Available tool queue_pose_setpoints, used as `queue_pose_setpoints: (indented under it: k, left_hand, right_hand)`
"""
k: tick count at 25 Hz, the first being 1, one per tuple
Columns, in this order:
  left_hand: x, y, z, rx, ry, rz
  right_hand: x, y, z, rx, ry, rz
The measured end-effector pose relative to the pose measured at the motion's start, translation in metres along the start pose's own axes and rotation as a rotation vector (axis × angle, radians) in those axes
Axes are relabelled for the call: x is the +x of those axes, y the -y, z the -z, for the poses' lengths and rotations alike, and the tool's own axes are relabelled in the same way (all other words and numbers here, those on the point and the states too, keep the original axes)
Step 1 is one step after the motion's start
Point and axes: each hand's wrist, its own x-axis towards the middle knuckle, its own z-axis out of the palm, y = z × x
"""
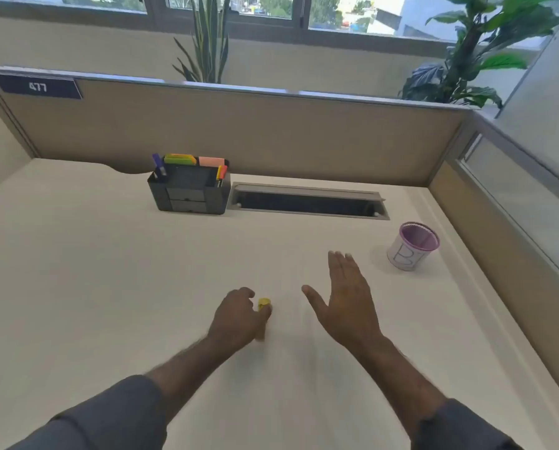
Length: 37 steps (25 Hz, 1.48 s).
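Left hand: the left hand (pixel 239 315) is curled around a small yellow object (pixel 264 304), gripping it low over the white desk (pixel 109 271); only the yellow end shows past the fingers, blurred.
Right hand: the right hand (pixel 348 297) is held flat with fingers straight and thumb spread, gripping nothing, just right of the yellow object.
Pink cup: a pink mesh cup (pixel 413 245) with a paper label stands to the right, apart from the hand.
Organiser: a dark desk organiser (pixel 189 193) holding markers sits at the back, beside a cable slot (pixel 307 201).
Backdrop: partition with plate "477" (pixel 38 87).
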Motion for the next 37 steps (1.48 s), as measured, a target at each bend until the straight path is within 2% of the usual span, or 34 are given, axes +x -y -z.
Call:
queue_pose_setpoints:
  k: [6, 11, 15, 17, 22, 29, 37]
  left_hand:
    - [-0.012, 0.004, -0.029, -0.044, -0.032, 0.1]
    - [-0.012, 0.002, -0.026, -0.106, -0.062, 0.045]
    - [-0.025, -0.003, -0.016, -0.322, 0.02, -0.077]
    - [-0.03, -0.004, -0.014, -0.342, 0.065, -0.134]
    - [-0.038, -0.008, -0.008, -0.265, 0.084, -0.227]
    - [-0.042, -0.014, -0.01, -0.349, -0.002, -0.287]
    - [-0.04, -0.013, -0.006, -0.359, 0.022, -0.321]
  right_hand:
    - [-0.018, 0.004, -0.03, 0.164, 0.079, 0.017]
    - [-0.018, 0.003, -0.042, 0.387, 0.145, -0.083]
    - [-0.01, 0.012, -0.04, 0.694, 0.205, -0.257]
    - [-0.006, 0.017, -0.036, 0.802, 0.22, -0.253]
    - [0.001, 0.02, -0.02, 0.794, 0.275, -0.186]
    - [0.001, 0.024, -0.011, 0.758, 0.386, -0.14]
    - [-0.001, 0.026, -0.007, 0.701, 0.377, -0.065]
